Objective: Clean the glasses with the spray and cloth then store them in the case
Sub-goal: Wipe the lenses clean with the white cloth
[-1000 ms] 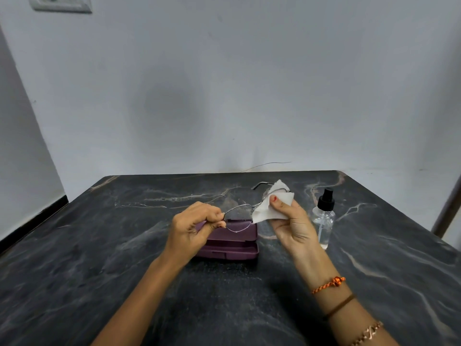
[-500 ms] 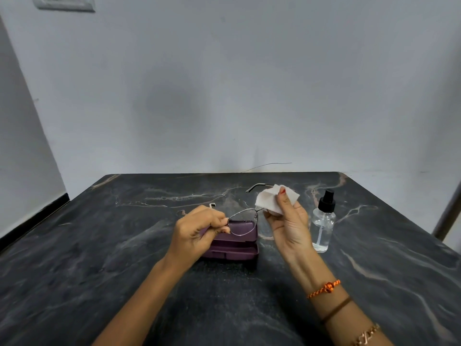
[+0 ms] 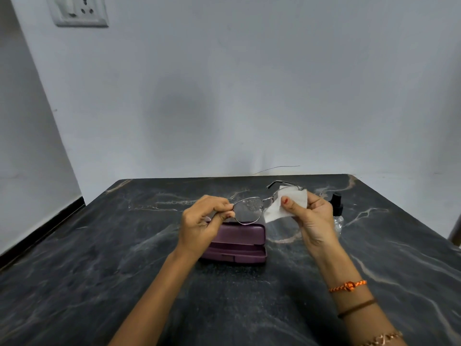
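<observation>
Shifted since the previous view: glasses [image 3: 252, 208] now turned so the exposed lens faces the camera, droplets showing on it, and the white cloth [image 3: 284, 204] folded lower over the other lens rather than bunched above it. Left hand [image 3: 199, 224]: fingers and thumb pinching the outer edge of the frame beside the droplet-covered lens, holding the pair in the air. Right hand [image 3: 311, 221]: thumb and fingers curled round the cloth, pressing it over the far lens; one temple arm juts out beyond its fingertips. Step in hand, by judgement: wiping, spray already applied; the wetted lens next to the left hand looks not yet dried. Next move, by judgement: slide the cloth across from the right hand toward the left-hand pinch, light pressure on both faces of the lens, while the left hand holds the thin wire frame steady so it does not twist. Purple glasses case [image 3: 235, 242]: lying open on the dark marble table [image 3: 87, 258], directly below and just beyond the left hand, ready for storage. Spray bottle [image 3: 336, 213]: clear, black nozzle, upright just behind the right hand and partly hidden by it; near enough for a knuckle to knock on the return stroke. Wall socket plate [image 3: 79, 11]: far above the left hand, of no concern. Bracelets and thread bands on the right wrist.
</observation>
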The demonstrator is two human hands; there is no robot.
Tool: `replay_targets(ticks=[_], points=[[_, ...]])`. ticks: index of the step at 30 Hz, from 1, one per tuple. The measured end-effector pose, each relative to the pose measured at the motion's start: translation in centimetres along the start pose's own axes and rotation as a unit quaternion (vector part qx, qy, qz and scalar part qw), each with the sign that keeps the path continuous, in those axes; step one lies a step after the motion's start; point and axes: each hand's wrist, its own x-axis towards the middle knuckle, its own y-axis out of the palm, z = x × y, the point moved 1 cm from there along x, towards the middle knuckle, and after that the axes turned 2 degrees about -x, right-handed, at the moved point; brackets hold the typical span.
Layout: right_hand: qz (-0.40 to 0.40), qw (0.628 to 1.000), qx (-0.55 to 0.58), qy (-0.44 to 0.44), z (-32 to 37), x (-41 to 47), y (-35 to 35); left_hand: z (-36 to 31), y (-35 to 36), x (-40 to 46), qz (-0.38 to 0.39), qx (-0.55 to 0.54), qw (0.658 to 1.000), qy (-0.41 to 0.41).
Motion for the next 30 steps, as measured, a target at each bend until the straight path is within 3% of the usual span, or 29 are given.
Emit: replay_targets(ticks=[5, 10, 14, 17, 23, 30], points=[[-0.039, 0.976, 0.197, 0.086, -0.1, 0.0, 1.1, -1.4, 0.5, -0.4, -0.011, 0.001, 0.997, -0.075], [-0.017, 0.963, 0.256, 0.077, -0.3, -0.2, 1.8, -2.9, 0.4, -1.5, -0.016, 0.001, 0.995, -0.102], [-0.019, 0.969, 0.242, 0.045, 0.0, -0.3, 1.8, -3.1, 0.6, -1.7, -0.027, -0.038, 0.986, -0.162], [-0.034, 0.976, 0.212, 0.038, 0.2, -0.3, 1.2, -3.2, 1.1, -1.2, -0.016, -0.017, 0.988, -0.149], [-0.057, 0.997, -0.013, -0.049, 0.5, 0.3, -0.6, -1.7, 2.0, 0.0, -0.043, -0.065, 0.974, -0.214], [-0.101, 0.993, 0.026, -0.056, -0.8, 0.2, 0.4, -0.2, 2.0, 1.2, -0.067, -0.157, 0.947, -0.271]])
